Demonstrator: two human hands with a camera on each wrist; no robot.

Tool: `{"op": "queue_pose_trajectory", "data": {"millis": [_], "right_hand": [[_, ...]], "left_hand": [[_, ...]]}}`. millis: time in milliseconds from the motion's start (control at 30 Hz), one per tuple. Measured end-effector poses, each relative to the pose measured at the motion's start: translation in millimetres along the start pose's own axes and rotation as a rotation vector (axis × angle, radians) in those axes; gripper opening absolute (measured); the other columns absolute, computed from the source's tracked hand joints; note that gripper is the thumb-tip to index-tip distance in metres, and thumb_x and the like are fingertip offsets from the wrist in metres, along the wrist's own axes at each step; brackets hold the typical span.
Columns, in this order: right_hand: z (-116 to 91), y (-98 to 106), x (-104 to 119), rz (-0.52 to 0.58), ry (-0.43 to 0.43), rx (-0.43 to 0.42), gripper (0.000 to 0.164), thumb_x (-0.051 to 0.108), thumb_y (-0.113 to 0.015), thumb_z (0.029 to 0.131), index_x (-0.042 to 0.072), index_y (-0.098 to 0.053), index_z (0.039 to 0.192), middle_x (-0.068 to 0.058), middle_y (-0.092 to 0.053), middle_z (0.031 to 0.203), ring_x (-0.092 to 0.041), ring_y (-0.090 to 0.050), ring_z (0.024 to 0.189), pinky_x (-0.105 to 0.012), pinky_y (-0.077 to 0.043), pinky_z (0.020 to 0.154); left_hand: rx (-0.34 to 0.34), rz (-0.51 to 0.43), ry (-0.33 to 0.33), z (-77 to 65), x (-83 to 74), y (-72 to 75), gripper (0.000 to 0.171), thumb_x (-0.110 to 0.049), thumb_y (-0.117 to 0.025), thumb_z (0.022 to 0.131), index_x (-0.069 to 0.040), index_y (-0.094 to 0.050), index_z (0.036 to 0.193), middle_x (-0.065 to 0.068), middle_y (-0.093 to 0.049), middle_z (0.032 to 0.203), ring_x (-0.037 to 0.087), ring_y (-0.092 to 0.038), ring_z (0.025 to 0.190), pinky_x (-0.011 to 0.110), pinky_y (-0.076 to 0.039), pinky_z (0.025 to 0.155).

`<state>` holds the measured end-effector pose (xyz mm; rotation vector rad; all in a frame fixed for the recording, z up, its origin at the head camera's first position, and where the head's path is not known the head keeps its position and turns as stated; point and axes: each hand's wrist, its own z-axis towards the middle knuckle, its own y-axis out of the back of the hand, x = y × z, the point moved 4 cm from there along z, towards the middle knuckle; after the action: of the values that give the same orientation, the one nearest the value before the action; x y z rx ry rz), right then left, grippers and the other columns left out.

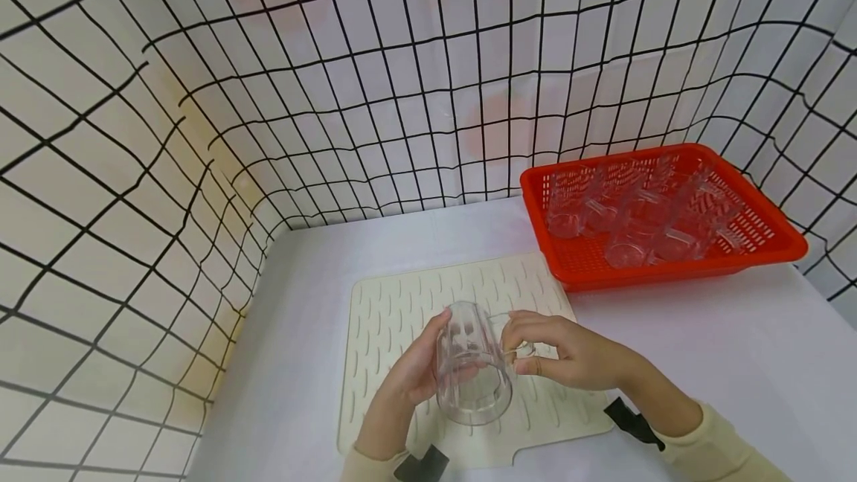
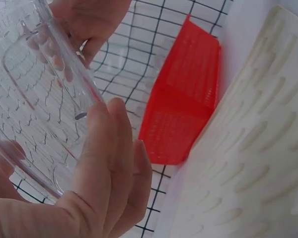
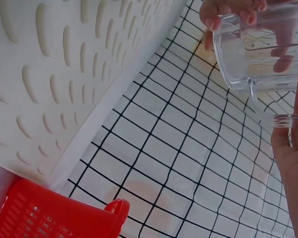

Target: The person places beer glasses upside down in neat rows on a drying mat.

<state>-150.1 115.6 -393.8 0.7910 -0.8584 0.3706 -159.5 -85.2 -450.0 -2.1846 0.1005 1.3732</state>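
Note:
A clear glass mug [image 1: 472, 381] is held tilted over the cream ridged drying mat [image 1: 382, 318], its round open end or base toward me. My left hand [image 1: 418, 363] grips the mug's body from the left, thumb along the near side and fingers wrapped beneath. On the other side, my right hand [image 1: 559, 348] pinches the handle [image 1: 524, 350] between thumb and curled fingers. The left wrist view shows the left fingers [image 2: 97, 163] around the glass wall. In the right wrist view, the handle meets the right fingers [image 3: 283, 139].
A red plastic basket [image 1: 569, 277] stands at the back right, overlapping the mat's corner in the head view. Several clear glass mugs [image 1: 629, 244] lie in it. Black wire grid [image 1: 415, 95] walls enclose the white table [image 1: 268, 363] at the back and sides.

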Motion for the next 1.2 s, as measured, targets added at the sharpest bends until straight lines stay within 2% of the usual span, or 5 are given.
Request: {"op": "queue_pose_trajectory", "data": {"millis": [133, 333, 667, 900, 1200], "right_hand": [[2, -1, 4, -0.043, 0.067, -0.021, 0.023, 0.001, -0.067, 0.089, 0.020, -0.062, 0.102, 0.004, -0.062, 0.099, -0.014, -0.057, 0.098, -0.030, -0.033, 0.110], [4, 3, 9, -0.042, -0.013, -0.134, 0.034, -0.001, -0.073, 0.083, 0.021, -0.063, 0.107, 0.003, -0.065, 0.108, -0.015, -0.057, 0.107, -0.033, -0.050, 0.094], [5, 15, 9, -0.057, -0.019, -0.274, 0.037, -0.009, -0.065, 0.083, 0.018, -0.063, 0.107, 0.003, -0.066, 0.109, -0.017, -0.058, 0.106, -0.033, -0.047, 0.097], [5, 16, 8, -0.029, -0.058, -0.297, 0.036, -0.010, -0.063, 0.085, 0.013, -0.062, 0.113, 0.002, -0.064, 0.114, -0.019, -0.057, 0.109, -0.034, -0.046, 0.098], [6, 14, 6, -0.047, -0.056, -0.296, 0.037, -0.007, -0.060, 0.089, 0.007, -0.061, 0.123, -0.005, -0.065, 0.119, -0.020, -0.057, 0.109, -0.034, -0.047, 0.095]], "left_hand": [[-0.019, 0.003, -0.020, 0.8, 0.2, 0.5, 0.069, -0.052, -0.043, 0.099, 0.004, -0.039, 0.139, 0.012, -0.064, 0.109, 0.021, -0.066, 0.094, 0.032, -0.056, 0.081], [-0.117, 0.065, -0.091, 0.3, -3.1, 4.3, 0.065, -0.042, -0.049, 0.097, 0.007, -0.034, 0.137, 0.025, -0.055, 0.121, 0.028, -0.066, 0.096, 0.043, -0.055, 0.086], [-0.234, 0.174, -0.261, -13.9, -16.6, 4.0, 0.056, -0.027, -0.060, 0.091, 0.004, -0.041, 0.133, 0.011, -0.059, 0.114, 0.023, -0.067, 0.094, 0.038, -0.055, 0.086], [-0.131, 0.224, -0.454, -28.4, -27.9, -4.8, 0.067, -0.022, -0.074, 0.085, 0.006, -0.039, 0.134, 0.012, -0.049, 0.118, 0.020, -0.064, 0.096, 0.029, -0.054, 0.081], [0.000, 0.368, -0.689, -39.9, -36.4, -16.2, 0.075, -0.023, -0.080, 0.081, 0.003, -0.038, 0.137, 0.016, -0.050, 0.128, 0.026, -0.059, 0.104, 0.033, -0.053, 0.085]]}}
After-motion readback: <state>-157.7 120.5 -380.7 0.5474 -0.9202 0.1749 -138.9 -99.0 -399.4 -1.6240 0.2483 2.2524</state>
